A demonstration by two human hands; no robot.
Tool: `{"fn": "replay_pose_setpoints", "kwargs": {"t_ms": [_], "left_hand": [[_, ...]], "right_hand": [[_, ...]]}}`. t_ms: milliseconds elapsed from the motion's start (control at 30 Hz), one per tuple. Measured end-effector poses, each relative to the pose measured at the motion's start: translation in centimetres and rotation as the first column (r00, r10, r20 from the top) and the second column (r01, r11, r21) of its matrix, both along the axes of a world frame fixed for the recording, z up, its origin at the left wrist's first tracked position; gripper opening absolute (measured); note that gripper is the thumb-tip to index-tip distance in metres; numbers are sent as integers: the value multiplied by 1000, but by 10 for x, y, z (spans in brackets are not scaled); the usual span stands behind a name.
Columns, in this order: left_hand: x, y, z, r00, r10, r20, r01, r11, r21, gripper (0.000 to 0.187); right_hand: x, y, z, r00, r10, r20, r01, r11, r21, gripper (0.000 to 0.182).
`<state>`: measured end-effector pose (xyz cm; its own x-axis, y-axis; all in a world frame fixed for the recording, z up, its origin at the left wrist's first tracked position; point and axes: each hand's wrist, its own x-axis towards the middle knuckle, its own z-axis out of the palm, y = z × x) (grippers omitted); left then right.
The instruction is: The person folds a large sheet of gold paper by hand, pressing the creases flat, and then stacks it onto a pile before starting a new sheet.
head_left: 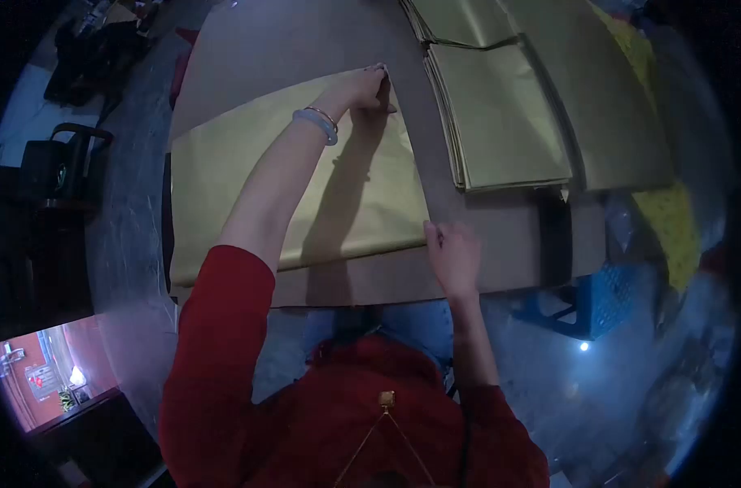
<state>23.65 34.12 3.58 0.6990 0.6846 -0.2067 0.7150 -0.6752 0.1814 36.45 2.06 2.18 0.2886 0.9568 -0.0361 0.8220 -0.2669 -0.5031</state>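
A large gold paper sheet [248, 179] lies flat on a brown cardboard-covered work surface [484, 268]. My left hand [362, 88], with two bangles on the wrist, reaches far forward and pinches the sheet's far right corner. My right hand [452, 254] rests at the sheet's near right corner, fingers pressing on its edge. Both sleeves are red.
A stack of folded gold sheets [504, 114] lies to the right, with more gold sheets [460, 20] behind it. A blue plastic crate [598, 301] stands below the surface's right edge. Dark bags [61, 163] sit on the floor at left.
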Motion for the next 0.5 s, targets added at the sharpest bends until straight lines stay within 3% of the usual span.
{"fn": "replay_pose_setpoints", "kwargs": {"t_ms": [100,167,267,367,500], "left_hand": [[1,2,-5,1000,-26,-2,26,999,41,60],[1,-1,-9,999,-6,-45,10,995,99,63],[-5,2,-20,999,21,44,-23,999,48,67],[-5,6,-26,999,15,44,-15,1000,-1,75],[-1,-9,-11,999,40,30,-41,999,25,86]], "right_hand": [[3,1,-2,995,42,85,-54,988,143,35],[2,0,3,990,44,133,-41,999,-24,33],[1,1,0,986,44,160,-34,997,-67,32],[4,-1,-3,986,34,164,-44,997,58,35],[8,0,-5,989,51,138,-55,998,20,35]]}}
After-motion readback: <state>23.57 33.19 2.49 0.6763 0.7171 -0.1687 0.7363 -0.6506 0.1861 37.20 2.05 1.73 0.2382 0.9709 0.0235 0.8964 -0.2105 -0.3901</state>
